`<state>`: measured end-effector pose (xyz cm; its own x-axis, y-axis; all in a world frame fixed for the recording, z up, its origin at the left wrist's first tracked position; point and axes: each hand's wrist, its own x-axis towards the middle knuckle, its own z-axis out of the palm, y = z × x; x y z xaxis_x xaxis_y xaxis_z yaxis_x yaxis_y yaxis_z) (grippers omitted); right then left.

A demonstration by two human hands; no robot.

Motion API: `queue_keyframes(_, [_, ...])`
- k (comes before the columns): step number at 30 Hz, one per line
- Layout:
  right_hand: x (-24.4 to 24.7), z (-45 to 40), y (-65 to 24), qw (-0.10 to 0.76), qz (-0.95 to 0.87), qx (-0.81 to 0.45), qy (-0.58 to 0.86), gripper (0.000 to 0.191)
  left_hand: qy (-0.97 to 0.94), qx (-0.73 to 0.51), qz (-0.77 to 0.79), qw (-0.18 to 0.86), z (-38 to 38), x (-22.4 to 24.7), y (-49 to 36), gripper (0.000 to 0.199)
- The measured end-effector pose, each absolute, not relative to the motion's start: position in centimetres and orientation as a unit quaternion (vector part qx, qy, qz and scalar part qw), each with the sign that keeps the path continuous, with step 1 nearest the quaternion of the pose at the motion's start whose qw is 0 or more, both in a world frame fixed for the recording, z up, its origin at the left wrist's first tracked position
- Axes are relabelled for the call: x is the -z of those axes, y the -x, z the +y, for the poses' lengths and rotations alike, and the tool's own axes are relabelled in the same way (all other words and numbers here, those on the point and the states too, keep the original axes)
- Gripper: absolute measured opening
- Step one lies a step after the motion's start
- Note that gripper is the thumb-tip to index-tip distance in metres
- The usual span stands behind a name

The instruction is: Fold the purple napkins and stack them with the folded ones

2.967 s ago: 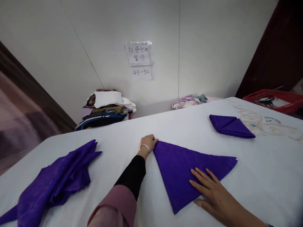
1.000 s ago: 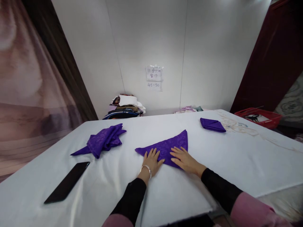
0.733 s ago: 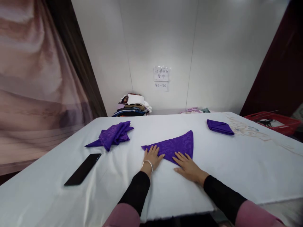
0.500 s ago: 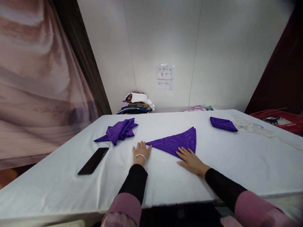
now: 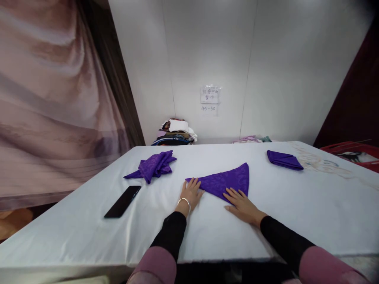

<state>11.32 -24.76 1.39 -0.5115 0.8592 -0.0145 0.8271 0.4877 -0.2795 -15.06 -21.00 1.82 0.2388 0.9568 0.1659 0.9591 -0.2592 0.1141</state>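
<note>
A purple patterned napkin (image 5: pixel 226 180), folded into a long triangle, lies flat on the white tablecloth (image 5: pixel 219 236). Its narrow tip points left and its wide end is on the right. My left hand (image 5: pixel 191 193), with a bracelet at the wrist, rests fingers outstretched on the napkin near the narrow tip. Flat on the near edge at the wide end lies my right hand (image 5: pixel 242 206), fingers spread. Neither hand grips the cloth.
At the left is a pointed, folded purple napkin (image 5: pixel 155 165), with a black phone (image 5: pixel 122 202) nearer me. A compact folded purple napkin (image 5: pixel 284 160) lies at the back right. Beyond the table are stacked cloths (image 5: pixel 174 132) and a red basket (image 5: pixel 355 152).
My left hand has slid right, from beside the napkin's tip onto the napkin. My right hand stays at the wide end. The whole view has shifted slightly.
</note>
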Motion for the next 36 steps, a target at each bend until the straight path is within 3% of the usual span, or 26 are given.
queue_keyframes(11, [-2.2, -24.8, -11.2, 0.095, -0.856, -0.152, 0.486, 0.063, 0.799, 0.072, -0.597, -0.019, -19.5, -0.6, 14.9, 0.057])
queue_keyframes(17, [-2.0, -24.9, -11.1, 0.141, -0.852, -0.171, 0.474, 0.064, 0.830, 0.110, -0.548, 0.000, -19.0, -1.4, 10.0, 0.054])
queue_keyframes(21, [-1.6, -24.9, -11.8, 0.243, -0.825, -0.193, 0.473, 0.051, 0.857, 0.093, -0.506, -0.018, -19.0, -1.3, 6.4, 0.053])
queue_keyframes(26, [-2.2, -21.0, -15.4, 0.396, -0.705, -0.125, 0.576, 0.028, 0.864, 0.056, -0.497, -0.051, -19.2, -0.7, 5.8, 0.058])
queue_keyframes(36, [-1.5, -10.7, -19.8, 0.338, -0.537, -0.101, 0.766, 0.033, 0.862, 0.058, -0.499, -0.064, -19.4, -0.7, 6.1, 0.056])
